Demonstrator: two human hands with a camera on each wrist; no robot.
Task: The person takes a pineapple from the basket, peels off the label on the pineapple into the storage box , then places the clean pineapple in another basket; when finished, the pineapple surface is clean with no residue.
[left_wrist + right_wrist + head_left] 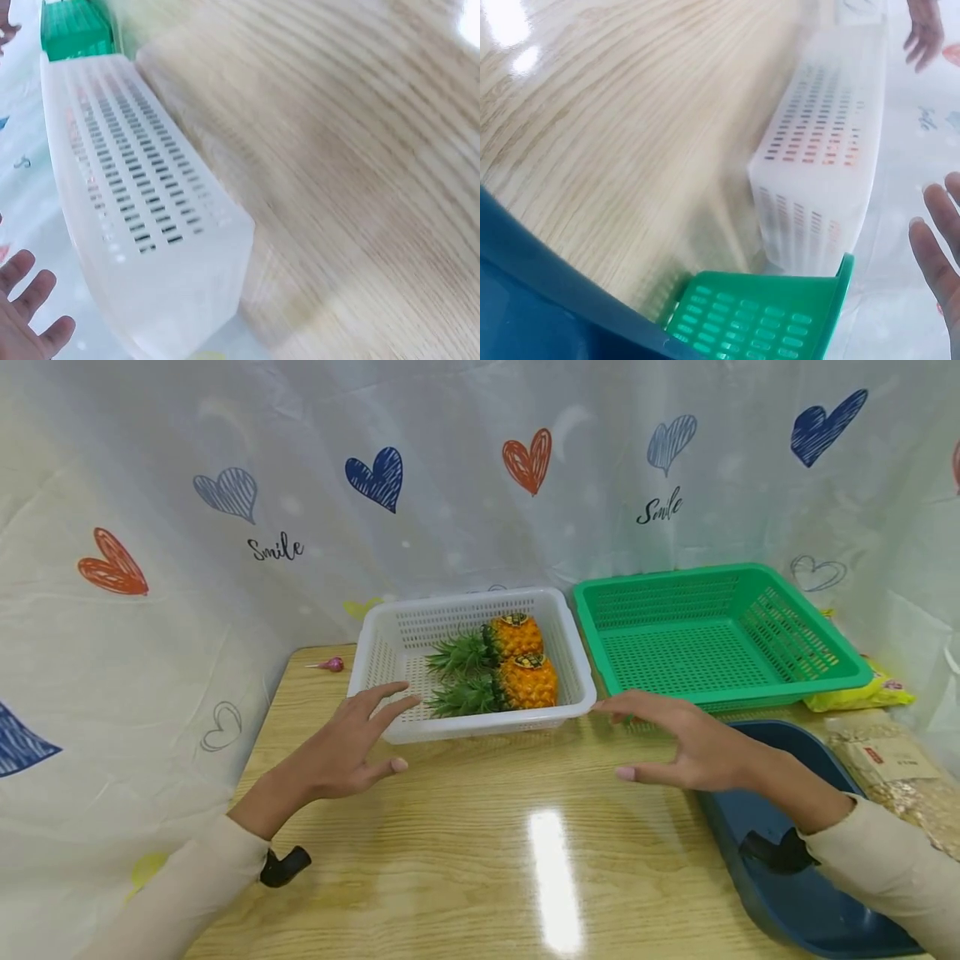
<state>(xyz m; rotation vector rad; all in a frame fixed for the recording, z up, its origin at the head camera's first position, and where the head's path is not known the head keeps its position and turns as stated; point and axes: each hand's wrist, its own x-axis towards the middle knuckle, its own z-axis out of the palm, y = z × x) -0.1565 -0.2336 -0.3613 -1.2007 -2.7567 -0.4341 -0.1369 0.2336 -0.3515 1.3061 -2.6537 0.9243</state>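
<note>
Two pineapple-like pieces lie side by side in a white perforated basket (480, 725), the upper pineapple (517, 635) and the lower pineapple (531, 683), their green leaves pointing left. My left hand (345, 747) hovers near the basket's front left corner, fingers spread and holding nothing. Over the table by the front right corner, my right hand (693, 739) has its fingers extended, also without anything in it. Whether the right fingertips touch the rim, I cannot tell. In the left wrist view, spread fingers (34, 296) appear beside the basket's side.
A green basket (675, 647) stands right of the white one. In front of it is a dark blue tub (817, 902), partly under my right arm. A yellow packet (855, 695) and a clear bag (892, 764) lie at the right. A wrapped lollipop (332, 665) lies left.
</note>
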